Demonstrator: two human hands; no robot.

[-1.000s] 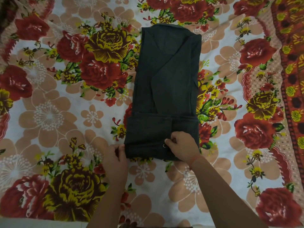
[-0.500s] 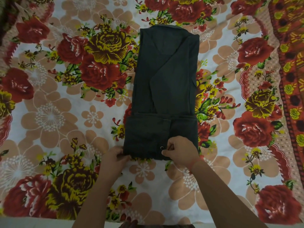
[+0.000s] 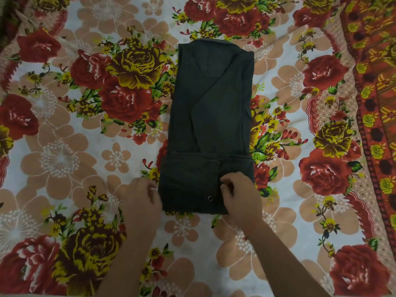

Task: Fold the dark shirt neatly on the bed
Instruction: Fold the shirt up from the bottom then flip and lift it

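Dark shirt flat on bed, long rectangle w/ hem turned up once. Right hand pinching hem layers by snap; left hand at bottom-left corner, grip unclear. Risk: uneven lift, so inner layers slipping, fold skewed.

Bedsheet: white ground, wrinkled in places, printed all over with flowers.
Print: large red roses, yellow-brown roses with green leaves, flat peach blossoms with white dotted centres.
Right side: orange-red border band running top to bottom, with small yellow roses and dark spots.
Top left corner: dark patch, contents unreadable.
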